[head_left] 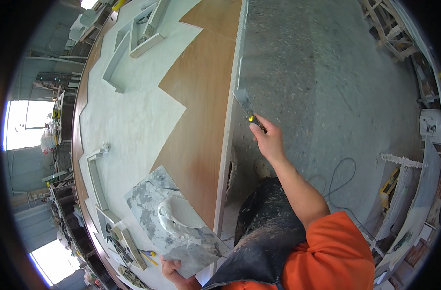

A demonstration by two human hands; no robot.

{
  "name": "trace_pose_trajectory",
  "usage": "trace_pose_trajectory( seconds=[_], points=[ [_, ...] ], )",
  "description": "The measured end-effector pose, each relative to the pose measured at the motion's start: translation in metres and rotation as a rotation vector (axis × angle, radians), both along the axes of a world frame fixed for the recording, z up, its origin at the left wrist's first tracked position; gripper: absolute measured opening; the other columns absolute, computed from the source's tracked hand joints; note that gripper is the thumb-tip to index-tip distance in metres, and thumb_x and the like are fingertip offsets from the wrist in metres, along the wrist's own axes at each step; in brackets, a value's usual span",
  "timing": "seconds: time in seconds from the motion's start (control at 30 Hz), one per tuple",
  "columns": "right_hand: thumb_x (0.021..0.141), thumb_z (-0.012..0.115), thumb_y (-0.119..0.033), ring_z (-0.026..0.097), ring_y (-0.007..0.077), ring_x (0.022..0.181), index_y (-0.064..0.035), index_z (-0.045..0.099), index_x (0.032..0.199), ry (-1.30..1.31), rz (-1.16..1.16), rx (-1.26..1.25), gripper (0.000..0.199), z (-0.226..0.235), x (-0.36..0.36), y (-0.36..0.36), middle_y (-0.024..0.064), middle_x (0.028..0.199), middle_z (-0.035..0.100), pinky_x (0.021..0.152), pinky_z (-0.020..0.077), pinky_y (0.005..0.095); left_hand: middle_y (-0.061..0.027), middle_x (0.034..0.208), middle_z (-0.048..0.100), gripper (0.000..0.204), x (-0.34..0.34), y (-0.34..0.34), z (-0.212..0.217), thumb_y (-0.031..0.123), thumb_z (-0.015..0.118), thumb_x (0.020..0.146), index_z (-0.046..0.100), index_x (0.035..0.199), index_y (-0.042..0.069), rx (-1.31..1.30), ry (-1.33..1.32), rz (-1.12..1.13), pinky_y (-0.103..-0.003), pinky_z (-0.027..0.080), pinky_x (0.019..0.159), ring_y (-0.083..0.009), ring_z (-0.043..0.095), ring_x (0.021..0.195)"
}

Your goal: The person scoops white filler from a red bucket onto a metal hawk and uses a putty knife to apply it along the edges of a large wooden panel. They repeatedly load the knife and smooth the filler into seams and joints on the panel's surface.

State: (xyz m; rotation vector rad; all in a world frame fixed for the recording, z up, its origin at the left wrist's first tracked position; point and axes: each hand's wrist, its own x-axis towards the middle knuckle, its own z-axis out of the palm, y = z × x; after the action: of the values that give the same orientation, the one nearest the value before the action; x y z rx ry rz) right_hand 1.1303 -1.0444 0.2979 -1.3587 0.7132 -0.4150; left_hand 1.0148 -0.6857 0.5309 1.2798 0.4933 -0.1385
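My right hand is closed round the black and yellow handle of a putty knife. The tip of its blade is at the long pale edge of the worktable; whether it touches cannot be told. My left hand grips the lower edge of a smeared grey mortar board, thumb on top, other fingers partly hidden. On that board lies a thick mound of white paste. Beneath it, the tabletop shows a brown wood strip beside a white zigzag-edged sheet.
White angled frame pieces stand on the sheet, with another strip farther down. A screwdriver and other tools lie near my left hand. To the right, a cable crosses the debris-strewn floor, and a yellow level leans by clutter.
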Motion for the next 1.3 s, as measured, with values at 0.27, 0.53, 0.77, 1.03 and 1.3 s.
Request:
trace_pose_trajectory(
  seconds=[0.27, 0.53, 0.77, 1.03, 1.3],
  points=[
    [0.091, 0.072, -0.02, 0.063, 0.0105, 0.068, -0.0026, 0.068, 0.129, 0.117, -0.089, -0.261, 0.042, -0.047, -0.001, 0.007, 0.0082, 0.09, 0.071, 0.06, 0.0505, 0.0286, -0.0193, 0.111, 0.067, 0.073, -0.007, 0.027, -0.003, 0.015, 0.052, 0.059, 0.055, 0.128, -0.008, 0.203, 0.044, 0.072, -0.038, 0.054, 0.086, -0.0333, 0.065, 0.099],
    [0.098, 0.066, -0.016, 0.063, 0.0126, 0.067, -0.0008, 0.063, 0.132, -0.313, 0.019, 0.613, 0.037, 0.033, -0.082, 0.061, 0.0103, 0.098, 0.073, 0.053, 0.0469, 0.025, -0.0154, 0.114, 0.066, 0.065, -0.067, 0.128, -0.013, 0.01, 0.053, 0.066, 0.055, 0.129, -0.004, 0.01, -0.037, -0.095, -0.041, 0.053, 0.09, -0.031, 0.064, 0.101],
    [0.098, 0.065, -0.017, 0.062, 0.011, 0.07, 0.0001, 0.063, 0.131, -0.302, 0.006, 0.52, 0.037, 0.039, -0.11, 0.122, 0.0082, 0.099, 0.072, 0.056, 0.0466, 0.025, -0.0151, 0.116, 0.065, 0.063, -0.112, 0.162, -0.01, 0.009, 0.054, 0.067, 0.055, 0.129, -0.003, -0.067, -0.034, -0.096, -0.044, 0.052, 0.094, -0.0323, 0.063, 0.106],
    [0.096, 0.068, -0.02, 0.058, 0.0065, 0.071, -0.0011, 0.063, 0.135, -0.264, -0.103, 0.311, 0.044, 0.022, -0.072, 0.138, 0.0009, 0.093, 0.069, 0.06, 0.047, 0.0245, -0.0159, 0.118, 0.064, 0.066, -0.118, 0.159, -0.005, 0.01, 0.055, 0.067, 0.054, 0.131, -0.003, -0.04, -0.014, -0.083, -0.045, 0.052, 0.095, -0.0333, 0.062, 0.107],
    [0.094, 0.07, -0.019, 0.056, 0.0061, 0.071, 0.0008, 0.061, 0.137, -0.062, -0.079, 0.096, 0.048, 0.001, -0.13, 0.193, 0.001, 0.083, 0.066, 0.064, 0.0472, 0.0248, -0.0118, 0.111, 0.063, 0.049, -0.13, 0.167, -0.001, 0.004, 0.053, 0.073, 0.056, 0.121, -0.005, 0.056, -0.026, -0.087, -0.038, 0.051, 0.091, -0.0257, 0.062, 0.1]
  ],
)
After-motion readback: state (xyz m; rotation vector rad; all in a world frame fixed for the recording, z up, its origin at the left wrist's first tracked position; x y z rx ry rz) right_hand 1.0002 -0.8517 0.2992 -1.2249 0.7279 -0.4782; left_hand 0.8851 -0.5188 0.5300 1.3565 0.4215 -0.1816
